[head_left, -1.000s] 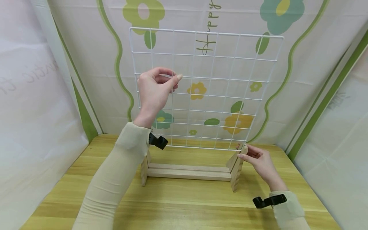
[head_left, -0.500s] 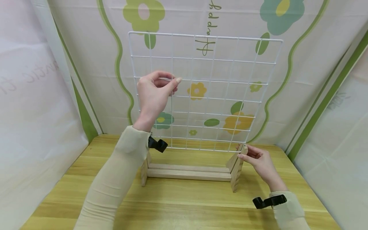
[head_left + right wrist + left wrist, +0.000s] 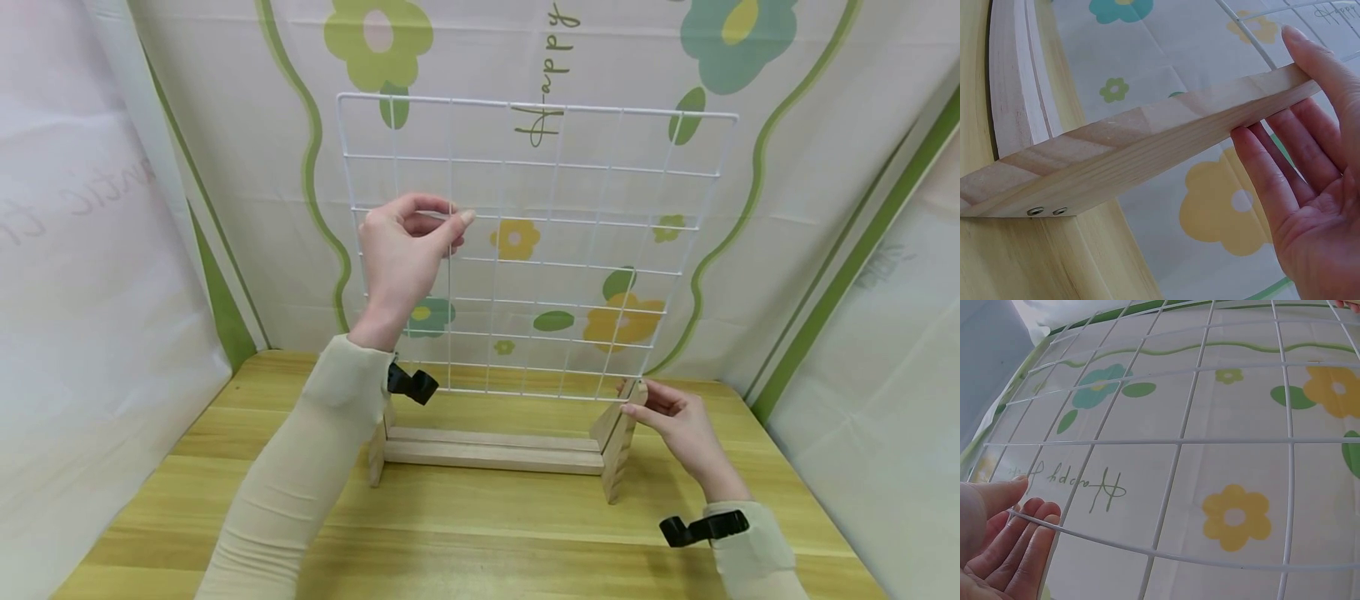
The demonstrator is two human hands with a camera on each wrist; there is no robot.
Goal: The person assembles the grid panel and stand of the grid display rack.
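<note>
A white wire grid panel (image 3: 555,165) stands upright above a pale wooden stand (image 3: 491,454). My left hand (image 3: 405,258) grips the panel toward its left side, thumb in front and fingers behind the wires. In the left wrist view, that hand (image 3: 1013,540) is curled round a wire near the grid's corner. The panel's lower right corner meets the slotted top of the stand's right side piece (image 3: 618,442); its lower left corner is hidden behind my wrist. My right hand (image 3: 678,425) pinches that side piece near its top, thumb and fingers on either side in the right wrist view.
The stand rests on a wood-grain table (image 3: 480,533). A flower-printed cloth backdrop (image 3: 600,50) hangs behind the grid, and pale cloth walls (image 3: 112,275) close in both sides. Black wrist straps (image 3: 705,525) sit on both sleeves. Two screws (image 3: 1035,211) show low on the side piece.
The grid panel has come down a little, its lower wire now nearer the stand's crossbar. My left hand moved down with it, while the right hand and stand have stayed put.
</note>
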